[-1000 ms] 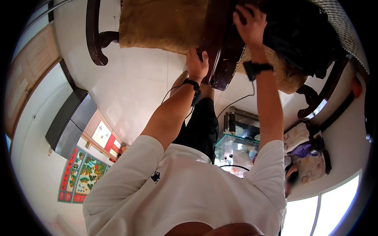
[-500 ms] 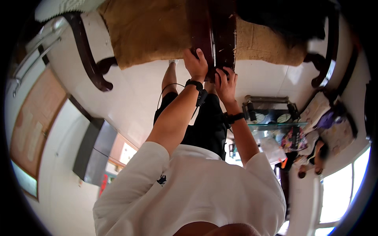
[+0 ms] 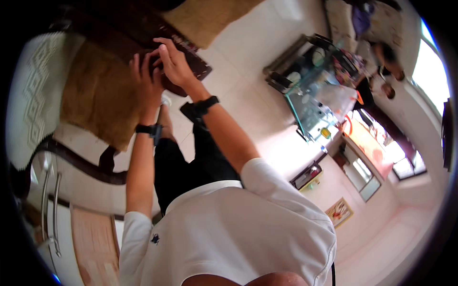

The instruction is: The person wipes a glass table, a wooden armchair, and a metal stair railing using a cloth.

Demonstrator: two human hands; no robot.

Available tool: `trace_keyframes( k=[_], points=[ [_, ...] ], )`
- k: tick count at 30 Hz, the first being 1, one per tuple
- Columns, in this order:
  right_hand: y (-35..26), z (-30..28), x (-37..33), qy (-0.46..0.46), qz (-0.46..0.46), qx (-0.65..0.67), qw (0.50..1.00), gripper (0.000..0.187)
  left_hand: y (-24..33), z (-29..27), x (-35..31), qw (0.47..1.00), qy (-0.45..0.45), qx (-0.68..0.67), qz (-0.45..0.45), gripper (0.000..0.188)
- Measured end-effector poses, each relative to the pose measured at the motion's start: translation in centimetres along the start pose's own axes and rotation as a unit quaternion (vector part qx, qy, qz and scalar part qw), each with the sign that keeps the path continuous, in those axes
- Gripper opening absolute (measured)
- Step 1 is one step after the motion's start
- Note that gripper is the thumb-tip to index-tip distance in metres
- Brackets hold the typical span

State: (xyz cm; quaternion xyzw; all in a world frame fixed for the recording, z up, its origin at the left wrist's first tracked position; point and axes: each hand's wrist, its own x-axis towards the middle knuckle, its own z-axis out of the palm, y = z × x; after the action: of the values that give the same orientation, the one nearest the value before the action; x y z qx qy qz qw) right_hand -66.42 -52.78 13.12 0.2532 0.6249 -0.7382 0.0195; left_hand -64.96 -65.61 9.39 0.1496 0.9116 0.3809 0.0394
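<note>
A dark red-brown wooden panel (image 3: 198,66), with pale worn specks near its edge, juts from the upper left between brown cloth covers (image 3: 93,97). My left hand (image 3: 147,82) lies over its near side, fingers stretched and somewhat blurred. Close beside it, my right hand (image 3: 175,66) reaches leftward across the panel with its fingers extended. The two hands almost meet, and their fingertips partly hide the wood. A dark patch shows between them; what it is I cannot make out. Each wrist wears a black band with a small device.
A curved dark wooden leg (image 3: 78,157) stands below the brown cloth, and a white patterned cloth (image 3: 34,95) hangs at far left. To the right is a glass-topped table (image 3: 298,102) with a plastic bag (image 3: 334,97). Beyond it, people (image 3: 381,88) are by a seat.
The view has turned, so the panel and both hands now appear farther left. My right hand has gone from the panel's near end to across its top, close to my left.
</note>
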Motion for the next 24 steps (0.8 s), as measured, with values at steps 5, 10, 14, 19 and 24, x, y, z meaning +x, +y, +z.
trace_keyframes(
  k=[5, 10, 14, 19, 24],
  points=[
    [4.7, -3.8, 2.4, 0.253, -0.060, -0.327, 0.909, 0.030, -1.4, -0.9, 2.7, 0.990, -0.050, 0.104, 0.080, 0.060],
    [5.7, -2.2, 3.2, 0.342, -0.007, -0.498, 0.797, 0.034, -6.6, -1.4, 6.3, 0.993, -0.010, 0.080, 0.081, 0.059],
    [5.1, -2.0, 3.9, 0.320, 0.079, -0.507, 0.797, 0.039, -13.7, -2.8, 11.9, 0.998, 0.048, 0.022, 0.032, 0.059],
    [4.7, -1.5, 3.7, 0.320, 0.064, -0.510, 0.796, 0.033, -21.3, -5.1, 18.4, 0.990, -0.001, 0.139, 0.025, 0.063],
    [4.4, -1.5, 3.7, 0.323, 0.081, -0.490, 0.806, 0.027, -22.9, -4.5, 22.5, 0.974, 0.052, 0.189, 0.114, 0.065]
  ],
)
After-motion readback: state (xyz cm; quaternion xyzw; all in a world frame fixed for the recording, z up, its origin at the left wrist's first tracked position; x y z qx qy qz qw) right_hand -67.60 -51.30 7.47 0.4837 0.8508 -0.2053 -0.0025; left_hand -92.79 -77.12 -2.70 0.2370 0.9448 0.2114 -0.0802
